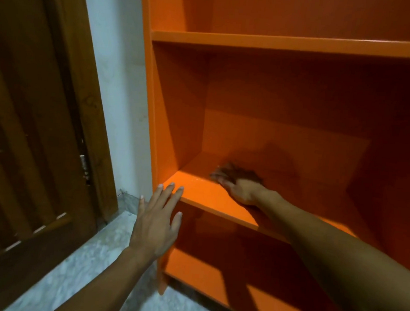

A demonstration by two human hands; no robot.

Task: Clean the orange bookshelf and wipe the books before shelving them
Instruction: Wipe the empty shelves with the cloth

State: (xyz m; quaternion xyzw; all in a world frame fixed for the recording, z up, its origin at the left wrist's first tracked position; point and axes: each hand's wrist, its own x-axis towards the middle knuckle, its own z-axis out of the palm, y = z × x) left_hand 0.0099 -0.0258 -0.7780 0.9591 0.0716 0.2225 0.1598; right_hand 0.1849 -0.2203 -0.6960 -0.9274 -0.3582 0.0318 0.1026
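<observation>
Brown wooden door (30,117) (left) — white wall (112,74), marbled floor (87,268).
</observation>
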